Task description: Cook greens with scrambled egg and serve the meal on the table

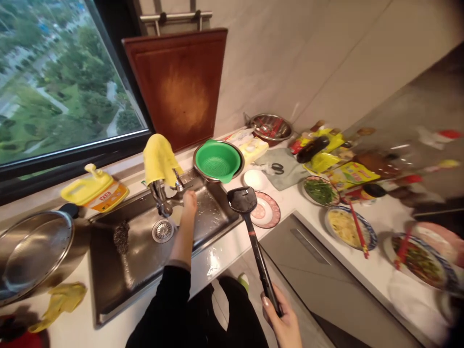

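My right hand is wrapped round the long black handle of a spatula, which points up and away over the counter edge. Its wide dark head looks wet and overlaps a pink-rimmed plate from this angle. My left hand reaches over the sink, beside the faucet. Its fingers look curled, but what they hold, if anything, is hidden. Draped over the faucet is a yellow cloth. Just behind my left hand, a green colander sits in a metal bowl.
Left of the sink stand a large steel pot, a yellow jug and a crumpled yellow cloth. On the right counter are scissors, a bowl of greens and dishes with red chopsticks. A cutting board hangs behind.
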Tool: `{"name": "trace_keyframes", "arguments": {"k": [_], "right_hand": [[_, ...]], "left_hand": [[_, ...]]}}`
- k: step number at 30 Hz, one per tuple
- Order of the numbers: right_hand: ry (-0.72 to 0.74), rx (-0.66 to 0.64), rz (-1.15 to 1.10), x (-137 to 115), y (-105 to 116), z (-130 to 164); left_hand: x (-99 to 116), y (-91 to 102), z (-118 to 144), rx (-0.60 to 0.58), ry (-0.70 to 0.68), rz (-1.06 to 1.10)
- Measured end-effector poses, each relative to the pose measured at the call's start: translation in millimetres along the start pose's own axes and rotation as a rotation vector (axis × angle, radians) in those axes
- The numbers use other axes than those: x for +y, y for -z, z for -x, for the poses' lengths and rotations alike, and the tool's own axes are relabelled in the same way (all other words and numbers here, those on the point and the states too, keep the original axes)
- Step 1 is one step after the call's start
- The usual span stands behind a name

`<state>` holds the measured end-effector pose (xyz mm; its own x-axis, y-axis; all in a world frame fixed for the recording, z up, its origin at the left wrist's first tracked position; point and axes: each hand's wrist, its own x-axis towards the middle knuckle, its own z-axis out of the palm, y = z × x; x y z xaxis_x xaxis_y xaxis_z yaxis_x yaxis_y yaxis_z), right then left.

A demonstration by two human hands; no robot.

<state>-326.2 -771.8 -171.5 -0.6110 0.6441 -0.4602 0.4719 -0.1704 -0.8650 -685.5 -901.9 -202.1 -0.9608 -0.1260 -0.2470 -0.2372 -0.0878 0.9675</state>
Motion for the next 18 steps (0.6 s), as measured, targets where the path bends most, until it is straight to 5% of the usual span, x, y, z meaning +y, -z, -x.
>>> {"name": "trace_keyframes", "arguments": {"k": [4, 7, 10, 12, 15, 18], "right_hand": [[0.049, 0.058, -0.043, -2, 12, 7], [0.091, 0.098, -0.097, -5, 21, 10], [0.081, 0.099, -0.215, -4, 36, 17], [0.053, 0.09, -0.367, 0, 54, 23], [0.06, 0.075, -0.637, 6, 102, 35], [0.116, 0.119, -0.811, 16, 180, 57]], "left_hand": [[38, -16.6, -46, 0.08, 0.094, 0.0], [46, -27.8, -20, 0.115, 0.096, -0.058], [38, -41.8, 49, 0.102, 0.027, -0.149], [26, -53.5, 104, -0.013, -0.02, -0.223], [0, -84.5, 185, -0.422, -0.211, -0.697], [-38, -136.3, 270, -0.732, -0.39, -0.942]]}}
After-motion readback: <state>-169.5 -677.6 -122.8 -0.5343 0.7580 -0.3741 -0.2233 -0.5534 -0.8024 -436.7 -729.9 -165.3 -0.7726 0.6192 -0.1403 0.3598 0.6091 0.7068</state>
